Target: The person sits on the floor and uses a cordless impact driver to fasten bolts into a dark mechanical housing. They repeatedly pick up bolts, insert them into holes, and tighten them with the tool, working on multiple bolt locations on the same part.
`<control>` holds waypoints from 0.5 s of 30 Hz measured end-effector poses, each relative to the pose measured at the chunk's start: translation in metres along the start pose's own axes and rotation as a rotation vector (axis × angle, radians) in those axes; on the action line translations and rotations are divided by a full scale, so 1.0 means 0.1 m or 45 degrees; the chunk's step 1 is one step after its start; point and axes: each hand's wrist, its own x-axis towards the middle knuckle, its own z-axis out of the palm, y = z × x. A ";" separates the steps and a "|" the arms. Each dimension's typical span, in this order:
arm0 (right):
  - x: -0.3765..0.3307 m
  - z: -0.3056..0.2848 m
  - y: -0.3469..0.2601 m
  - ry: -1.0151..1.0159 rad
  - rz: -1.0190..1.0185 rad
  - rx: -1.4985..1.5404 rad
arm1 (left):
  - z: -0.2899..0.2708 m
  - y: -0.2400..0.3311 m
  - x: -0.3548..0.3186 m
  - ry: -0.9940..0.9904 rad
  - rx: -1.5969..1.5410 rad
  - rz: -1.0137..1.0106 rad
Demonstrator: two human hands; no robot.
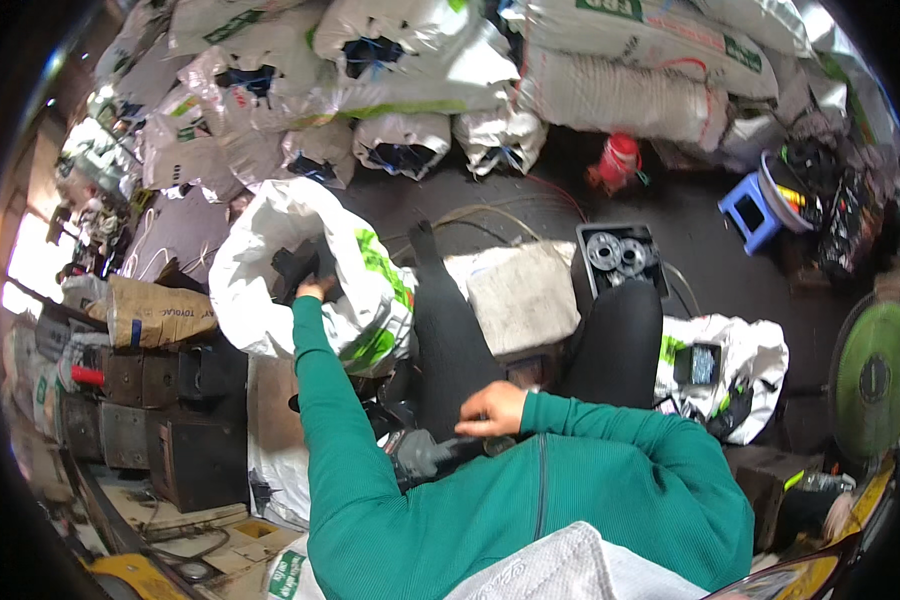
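Note:
My left hand reaches over the rim of an upright white woven sack with green print. Its fingers are at some dark pieces inside, and mostly hidden, so their grip does not show. My right hand is in front of my belly with its fingers curled together. Whatever it grips, if anything, is hidden. Just left of it, in my lap, lies a dark grey object whose kind I cannot make out.
Past my knees stand a cloth-covered block and a grey box with round metal parts. Full white sacks line the far side. A red container, blue stool, open sack and green fan are rightward; metal blocks leftward.

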 end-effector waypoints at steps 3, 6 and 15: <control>-0.08 0.00 0.08 0.183 0.284 0.270 | -0.27 -0.01 0.02 0.342 -0.355 0.201; -0.12 -0.01 0.18 0.327 0.250 0.258 | -0.97 0.22 -0.59 0.912 -1.001 0.234; -0.11 -0.21 0.35 0.257 0.323 0.162 | -1.39 1.30 -2.02 0.917 -0.968 0.681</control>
